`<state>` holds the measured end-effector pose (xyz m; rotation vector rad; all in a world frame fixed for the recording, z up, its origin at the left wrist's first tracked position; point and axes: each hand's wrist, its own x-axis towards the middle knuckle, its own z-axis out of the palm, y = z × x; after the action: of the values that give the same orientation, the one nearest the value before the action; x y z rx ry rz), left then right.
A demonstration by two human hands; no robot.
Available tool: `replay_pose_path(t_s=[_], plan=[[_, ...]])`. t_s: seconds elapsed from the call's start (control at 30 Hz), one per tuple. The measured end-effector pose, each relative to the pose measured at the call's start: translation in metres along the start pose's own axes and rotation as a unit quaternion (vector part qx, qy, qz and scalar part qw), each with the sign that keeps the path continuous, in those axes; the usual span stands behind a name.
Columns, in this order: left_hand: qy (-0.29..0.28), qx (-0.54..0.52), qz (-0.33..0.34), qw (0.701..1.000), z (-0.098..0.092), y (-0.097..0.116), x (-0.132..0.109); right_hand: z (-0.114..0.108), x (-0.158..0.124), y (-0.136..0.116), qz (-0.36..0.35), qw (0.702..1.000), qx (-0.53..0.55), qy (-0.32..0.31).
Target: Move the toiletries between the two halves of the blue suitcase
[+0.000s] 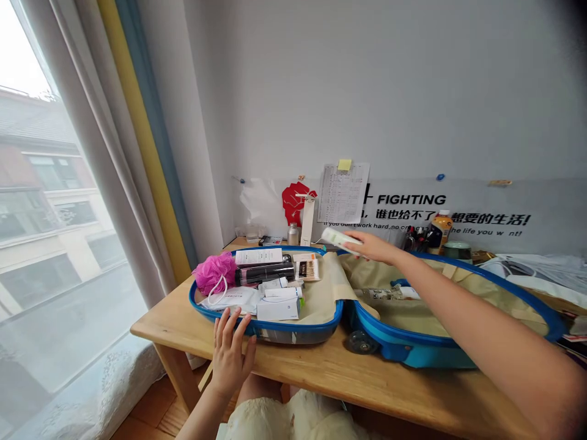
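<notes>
My right hand [369, 247] is closed around a pale white-and-green bottle or tube [338, 238], held above the hinge side of an open blue suitcase [403, 353]. With fingers spread, my left hand [233, 349] rests at the front rim of the suitcase's left half. In that half lie a pink bath puff [215, 273], a dark cylinder [263, 273], a pack of cotton swabs [306, 267], a white box [278, 308], small white tubes [275, 285] and a white packet [235, 299]. A clear package [380, 294] lies in the right half, partly behind my forearm.
The suitcase lies on a wooden table [321, 379]. Behind it stand a small metallic bottle [293, 233], a white upright stand [307, 221], pens [415, 238] and an orange bottle [439, 232]. A curtain [132, 153] and window are at left; papers [343, 194] hang on the wall.
</notes>
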<state>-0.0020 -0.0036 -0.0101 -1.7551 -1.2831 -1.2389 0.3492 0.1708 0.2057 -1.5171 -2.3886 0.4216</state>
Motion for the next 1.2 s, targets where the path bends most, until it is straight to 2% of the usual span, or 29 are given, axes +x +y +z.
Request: replay_pose_path(t_s=[0.07,0.17,0.27,0.4,0.53,0.6,0.7,0.8,0.9,0.97,1.03,1.2], plan=[[-0.001,0.001,-0.001,1.0,0.0,-0.001,-0.001,0.018,0.0,-0.039,-0.069,0.997,0.013,-0.027],[0.001,0.001,-0.001,1.0,0.001,-0.002,-0.002,0.055,0.0,-0.095,-0.177,0.982,0.018,-0.07],[0.001,0.0,0.003,1.0,0.001,-0.001,-0.001,0.092,0.005,-0.132,-0.241,0.965,0.011,-0.102],[0.003,0.001,0.009,1.0,0.0,0.001,0.001,0.123,0.017,-0.149,-0.268,0.956,-0.011,-0.117],[0.002,0.004,0.012,1.0,0.0,0.001,0.001,0.127,0.026,-0.144,-0.27,0.956,-0.015,-0.112],[0.0,0.005,0.012,1.0,0.0,0.0,0.001,0.118,0.031,-0.135,-0.262,0.96,-0.008,-0.102],[0.001,0.002,0.014,1.0,0.0,-0.001,0.0,0.087,0.039,-0.106,-0.219,0.974,0.003,-0.061],[0.002,-0.002,0.012,1.0,0.0,0.0,0.001,0.048,0.045,-0.058,-0.136,0.99,-0.009,-0.022],[0.004,-0.003,0.008,1.0,0.0,0.001,0.001,0.024,0.039,-0.001,-0.034,0.997,-0.062,-0.036],[0.005,-0.004,0.008,1.0,0.0,0.001,0.001,0.022,0.028,0.034,0.017,0.991,-0.101,-0.086],[0.006,-0.003,0.01,1.0,0.0,0.0,0.001,0.03,0.016,0.062,0.056,0.978,-0.135,-0.149],[0.002,-0.004,0.008,1.0,0.0,-0.002,-0.001,0.057,0.007,0.099,0.125,0.941,-0.189,-0.253]])
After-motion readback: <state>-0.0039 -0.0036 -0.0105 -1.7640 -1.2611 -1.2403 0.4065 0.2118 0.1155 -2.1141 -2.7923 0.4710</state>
